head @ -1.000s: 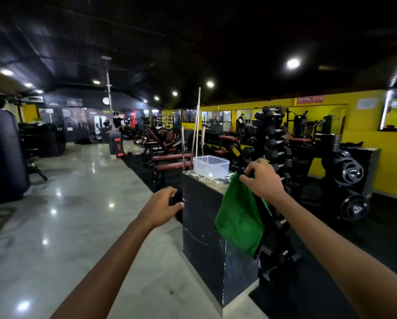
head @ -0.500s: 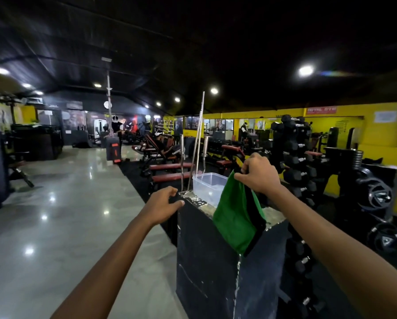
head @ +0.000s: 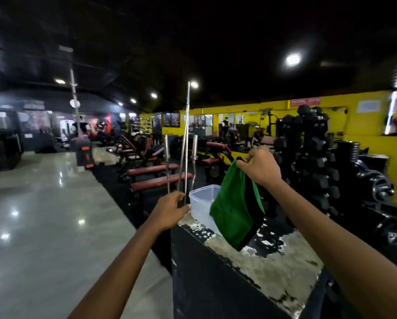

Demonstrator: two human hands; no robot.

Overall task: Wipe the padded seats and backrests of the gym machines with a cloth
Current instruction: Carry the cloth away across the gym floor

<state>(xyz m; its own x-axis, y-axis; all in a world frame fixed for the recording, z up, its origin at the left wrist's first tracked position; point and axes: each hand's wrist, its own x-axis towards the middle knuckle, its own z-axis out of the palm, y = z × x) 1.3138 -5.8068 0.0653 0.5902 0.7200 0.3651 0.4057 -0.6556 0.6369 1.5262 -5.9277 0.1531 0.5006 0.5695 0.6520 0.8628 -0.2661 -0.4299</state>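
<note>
The right hand (head: 260, 168) pinches the top edge of a green cloth (head: 233, 209), which hangs in the air over a clear plastic tub (head: 201, 199) standing on a dark block with a worn top (head: 280, 265). The left hand (head: 169, 211) has its fingers curled at the tub's near corner; whether it actually grips the rim I cannot tell. This looks like the preparation step, with no wiping begun. Next, the cloth probably needs dipping into the tub, then carrying to the red padded benches (head: 158, 172) beyond.
</note>
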